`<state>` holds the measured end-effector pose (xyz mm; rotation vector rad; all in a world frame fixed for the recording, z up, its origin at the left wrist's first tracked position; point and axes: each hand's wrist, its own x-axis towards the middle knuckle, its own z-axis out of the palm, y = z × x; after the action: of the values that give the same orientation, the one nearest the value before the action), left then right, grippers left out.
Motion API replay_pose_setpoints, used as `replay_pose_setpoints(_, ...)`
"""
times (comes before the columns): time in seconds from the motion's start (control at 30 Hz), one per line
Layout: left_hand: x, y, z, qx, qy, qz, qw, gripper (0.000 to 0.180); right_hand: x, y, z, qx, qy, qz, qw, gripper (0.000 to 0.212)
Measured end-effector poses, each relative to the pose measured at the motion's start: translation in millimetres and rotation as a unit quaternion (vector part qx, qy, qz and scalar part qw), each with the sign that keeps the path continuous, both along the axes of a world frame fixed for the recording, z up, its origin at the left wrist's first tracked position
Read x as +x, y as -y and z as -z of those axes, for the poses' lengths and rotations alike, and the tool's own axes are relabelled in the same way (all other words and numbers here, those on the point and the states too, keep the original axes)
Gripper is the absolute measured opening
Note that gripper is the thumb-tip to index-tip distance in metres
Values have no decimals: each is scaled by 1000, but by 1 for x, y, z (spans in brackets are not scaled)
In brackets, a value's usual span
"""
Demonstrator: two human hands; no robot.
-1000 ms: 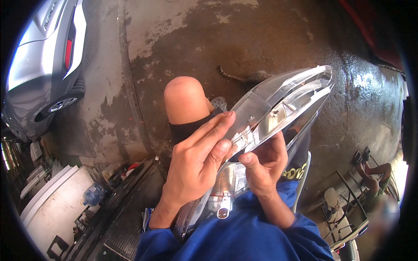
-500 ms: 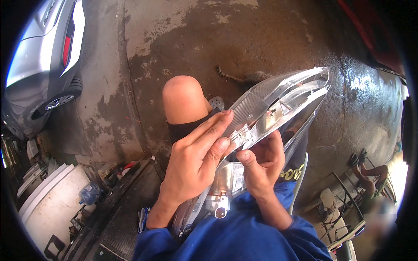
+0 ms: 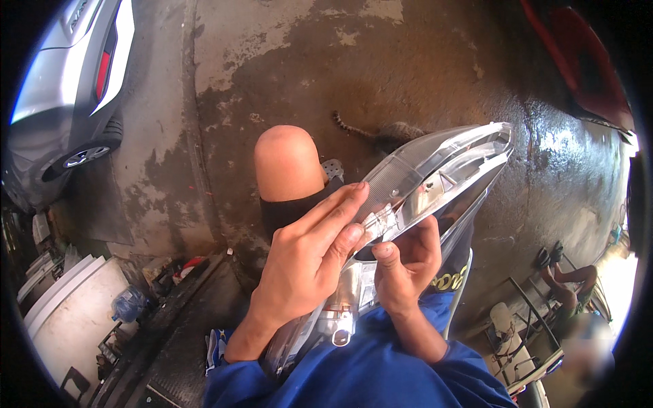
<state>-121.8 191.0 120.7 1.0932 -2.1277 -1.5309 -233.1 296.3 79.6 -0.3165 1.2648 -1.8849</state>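
A long car headlight [image 3: 401, 170] with a clear ribbed lens and silvery inner parts lies slanted across my lap, its pointed end toward the upper right. My left hand [image 3: 299, 255] grips its left side, fingers laid along the lens and thumb on the chrome inner part. On the other side, my right hand [image 3: 408, 268] holds the housing's edge, with the thumb up near a dark opening and the fingers curled partly out of sight behind the frame. A round metallic lamp section [image 3: 340, 319] shows below, between my wrists.
A silver car [image 3: 75, 88] stands at the left. White curved panels [image 3: 68, 306], a clear plastic jug [image 3: 128, 304] and a dark bench [image 3: 177, 326] are at lower left. A striped cat [image 3: 394, 132] lies on the wet floor [image 3: 272, 68]. Another person [image 3: 575, 285] sits at lower right beside metal frames.
The whole view has shifted slightly, so hands and headlight sit a little lower. Both hands keep nearly the same hold on the headlight.
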Motion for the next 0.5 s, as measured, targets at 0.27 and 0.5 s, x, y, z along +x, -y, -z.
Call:
replay_pose_setpoints(0.27,0,-1,0,9,-3,-5,1000,41,-1,-8,4,41,4,-27,999,78)
replay_pose_setpoints(0.5,1,0,-2,-15,2,3,1000,41,0,-7,10,28,0,-31,999,80)
